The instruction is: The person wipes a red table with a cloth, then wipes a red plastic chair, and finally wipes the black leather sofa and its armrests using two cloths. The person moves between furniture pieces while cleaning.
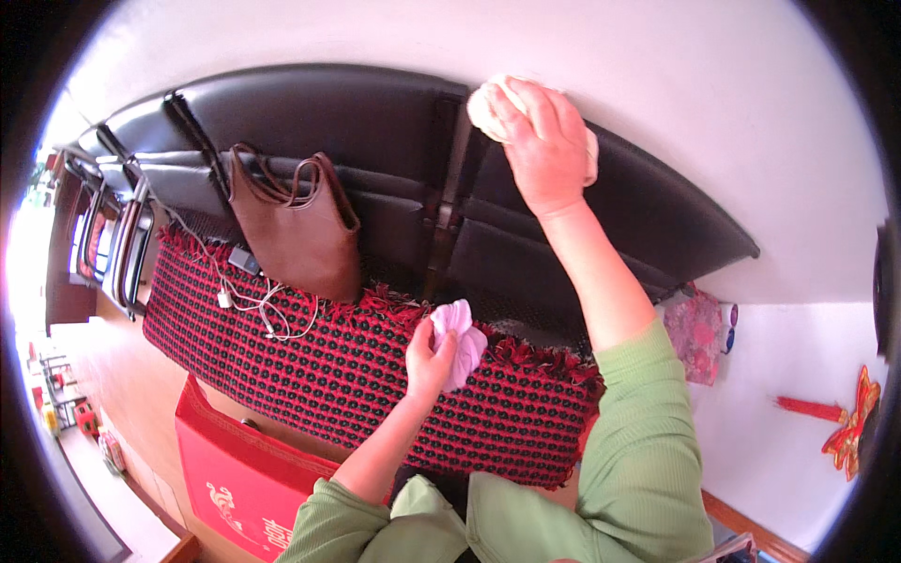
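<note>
My right hand (pixel 545 148) presses a pale, cream-coloured cloth (pixel 486 112) against the top edge of the black padded backrest (pixel 647 197), where it meets the white wall. Lower down, my left hand (pixel 431 355) grips a crumpled lilac cloth (pixel 464 345) above the red and black woven seat cover (pixel 338 373). A brown tote bag (pixel 299 232) leans on the backrest to the left of that hand. Both arms show pushed-up green sleeves.
White charging cables (pixel 271 310) and a small dark device (pixel 243 260) lie on the seat cover. A red bag (pixel 239 471) stands in front of the bench. Folded chairs (pixel 116 239) stand at far left. A pink floral bag (pixel 693 334) and red hanging ornament (pixel 848 422) are at right.
</note>
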The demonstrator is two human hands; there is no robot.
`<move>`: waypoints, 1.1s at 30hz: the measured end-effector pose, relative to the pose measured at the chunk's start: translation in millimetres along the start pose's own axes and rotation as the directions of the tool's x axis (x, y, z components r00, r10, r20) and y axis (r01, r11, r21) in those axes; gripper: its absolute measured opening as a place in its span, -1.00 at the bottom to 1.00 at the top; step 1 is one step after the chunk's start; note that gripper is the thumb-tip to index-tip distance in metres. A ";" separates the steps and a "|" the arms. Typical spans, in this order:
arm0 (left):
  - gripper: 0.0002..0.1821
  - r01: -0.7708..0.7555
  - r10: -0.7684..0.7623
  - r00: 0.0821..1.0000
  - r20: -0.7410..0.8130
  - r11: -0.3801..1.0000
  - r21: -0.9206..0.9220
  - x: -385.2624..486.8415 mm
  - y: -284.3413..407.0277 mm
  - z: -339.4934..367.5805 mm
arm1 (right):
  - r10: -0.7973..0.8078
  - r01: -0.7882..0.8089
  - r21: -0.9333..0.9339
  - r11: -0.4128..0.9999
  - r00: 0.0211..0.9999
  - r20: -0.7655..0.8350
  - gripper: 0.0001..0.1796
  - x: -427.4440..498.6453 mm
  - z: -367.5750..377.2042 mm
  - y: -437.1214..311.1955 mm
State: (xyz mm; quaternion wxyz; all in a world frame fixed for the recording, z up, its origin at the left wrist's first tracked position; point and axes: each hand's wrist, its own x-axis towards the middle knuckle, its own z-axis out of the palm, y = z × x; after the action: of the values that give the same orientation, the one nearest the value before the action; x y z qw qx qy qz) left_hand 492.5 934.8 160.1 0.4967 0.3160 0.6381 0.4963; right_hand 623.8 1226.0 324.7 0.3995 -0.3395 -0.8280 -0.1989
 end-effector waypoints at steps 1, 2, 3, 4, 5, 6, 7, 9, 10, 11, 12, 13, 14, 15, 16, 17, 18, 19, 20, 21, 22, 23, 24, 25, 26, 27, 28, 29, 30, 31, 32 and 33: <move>-0.59 -0.018 0.018 1.000 -0.019 0.999 0.035 7.3 7.0 1.2 | -0.008 0.008 0.009 1.000 1.000 -0.012 -0.46 5.3 0.7 -0.5; -0.59 -0.047 0.048 0.999 -0.008 0.997 0.065 14.5 8.0 2.3 | -0.014 0.014 0.013 1.000 1.000 -0.016 -0.46 7.6 -1.4 -1.5; -0.59 -0.062 0.062 0.998 -0.001 0.998 0.030 19.9 27.3 10.9 | -0.022 0.022 0.014 1.000 1.000 -0.017 -0.45 8.0 -5.1 0.3; -0.59 -0.112 0.112 0.994 0.018 0.993 0.035 28.3 37.3 13.0 | -0.024 0.024 0.017 1.000 1.000 -0.017 -0.45 7.4 -8.8 -0.7; -0.59 -0.162 0.160 0.986 0.036 0.986 0.038 37.0 47.3 15.6 | -0.023 0.023 0.009 1.000 1.000 -0.016 -0.45 3.5 -16.0 0.9; -0.59 -0.169 0.170 0.984 0.048 0.985 -0.030 43.5 64.6 20.5 | -0.005 0.005 -0.008 1.000 1.000 -0.003 -0.45 -4.7 -25.6 4.8; -0.57 -0.210 0.211 0.974 0.083 0.978 -0.019 48.9 83.8 26.6 | 0.019 -0.018 -0.051 0.999 1.000 0.022 -0.45 -17.7 -43.7 9.8; -0.55 -0.316 0.312 0.945 0.102 0.949 0.021 61.8 110.7 31.7 | 0.103 -0.080 -0.182 0.980 0.988 0.119 -0.50 -47.0 -71.5 24.9; -0.54 -0.357 0.349 0.930 0.118 0.932 0.054 68.5 120.5 31.8 | 0.123 -0.090 -0.234 0.968 0.984 0.132 -0.51 -61.7 -86.6 32.8; -0.54 -0.398 0.385 0.913 0.136 0.914 0.079 74.6 129.7 33.7 | 0.161 -0.115 -0.271 0.956 0.975 0.153 -0.51 -76.8 -103.6 41.6; -0.52 -0.454 0.440 0.890 0.122 0.882 0.127 77.6 141.2 31.4 | 0.185 -0.135 -0.283 0.950 0.970 0.158 -0.50 -94.5 -113.7 47.7; -0.50 -0.509 0.494 0.860 0.126 0.848 0.148 82.6 151.2 32.9 | 0.215 -0.156 -0.307 0.939 0.962 0.169 -0.51 -105.6 -130.3 55.8; -0.49 -0.588 0.564 0.809 0.166 0.776 0.230 85.0 164.5 33.9 | 0.237 -0.176 -0.338 0.925 0.960 0.151 -0.52 -124.2 -146.3 62.7; -0.48 -0.655 0.622 0.754 0.213 0.687 0.315 85.9 178.1 33.2 | 0.265 -0.202 -0.362 0.910 0.955 0.132 -0.53 -138.1 -155.3 64.9; -0.47 -0.700 0.669 0.711 0.214 0.649 0.297 88.9 186.6 35.5 | 0.298 -0.246 -0.348 0.905 0.949 0.103 -0.54 -139.3 -157.0 61.9; -0.46 -0.721 0.684 0.690 0.236 0.620 0.309 91.3 194.1 36.3 | 0.331 -0.290 -0.334 0.897 0.941 0.074 -0.55 -138.5 -156.6 56.1; -0.44 -0.737 0.698 0.670 0.253 0.581 0.346 94.1 198.8 34.2 | 0.373 -0.342 -0.311 0.887 0.927 0.043 -0.56 -138.8 -151.7 46.1; -0.43 -0.754 0.711 0.648 0.272 0.550 0.359 95.2 202.4 39.7 | 0.339 -0.328 -0.268 0.906 0.941 -0.004 -0.62 -127.1 -143.7 45.1; -0.40 -0.786 0.745 0.599 0.293 0.476 0.395 95.4 208.8 43.4 | 0.386 -0.385 -0.121 0.915 0.922 -0.015 -0.70 -109.7 -127.8 41.5; -0.38 -0.795 0.745 0.585 0.321 0.448 0.409 98.3 211.2 48.6 | 0.492 -0.493 0.071 0.867 0.870 0.033 -0.72 -92.7 -110.8 39.1; -0.37 -0.815 0.771 0.549 0.324 0.409 0.410 104.3 211.5 55.3 | 0.333 -0.331 -0.076 0.940 0.943 0.013 -0.71 -76.5 -102.0 34.3; -0.36 -0.836 0.799 0.505 0.325 0.359 0.416 111.8 216.7 59.6 | 0.243 -0.242 -0.133 0.961 0.970 -0.005 -0.66 -61.5 -94.3 37.1; -0.36 -0.839 0.809 0.485 0.333 0.322 0.439 118.1 222.4 64.1 | 0.219 -0.221 -0.069 0.973 0.975 -0.036 -0.63 -55.5 -88.0 44.8; -0.36 -0.840 0.817 0.467 0.338 0.290 0.459 125.0 226.5 67.7 | 0.147 -0.147 -0.119 0.982 0.989 -0.009 -0.64 -53.8 -92.0 53.6; -0.36 -0.821 0.820 0.460 0.340 0.246 0.515 132.1 230.8 70.9 | 0.123 -0.124 -0.130 0.984 0.992 -0.011 -0.63 -61.9 -99.5 60.9; -0.35 -0.808 0.822 0.462 0.333 0.235 0.540 135.5 239.3 71.6 | 0.098 -0.100 -0.128 0.987 0.995 -0.024 -0.63 -66.4 -105.4 66.7; -0.34 -0.799 0.805 0.479 0.351 0.235 0.553 139.0 242.4 73.2 | 0.147 -0.146 -0.132 0.980 0.989 -0.003 -0.61 -75.0 -117.6 74.8; -0.34 -0.790 0.787 0.496 0.366 0.234 0.567 141.4 244.5 75.4 | 0.195 -0.191 -0.136 0.972 0.981 0.016 -0.59 -86.5 -134.4 84.7; -0.30 -0.773 0.775 0.496 0.392 0.189 0.606 142.9 243.7 79.6 | 0.229 -0.226 -0.170 0.959 0.973 -0.003 -0.55 -100.3 -153.0 95.7; -0.28 -0.763 0.752 0.525 0.399 0.207 0.612 140.0 244.8 88.2 | 0.259 -0.252 -0.237 0.938 0.966 -0.001 -0.53 -124.6 -172.2 119.4; -0.27 -0.745 0.727 0.553 0.406 0.214 0.632 137.1 247.6 91.9 | 0.292 -0.288 -0.288 0.913 0.956 -0.032 -0.52 -136.7 -193.7 126.2; -0.25 -0.729 0.703 0.581 0.411 0.226 0.646 135.0 249.3 96.2 | 0.327 -0.327 -0.329 0.886 0.943 -0.059 -0.50 -152.3 -212.6 138.3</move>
State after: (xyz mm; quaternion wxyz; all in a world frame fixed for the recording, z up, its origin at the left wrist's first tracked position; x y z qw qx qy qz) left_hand 519.9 1163.3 351.7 0.0386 0.7565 0.5564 0.3415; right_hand 904.1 1132.3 339.3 0.3644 -0.5367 -0.7127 -0.2667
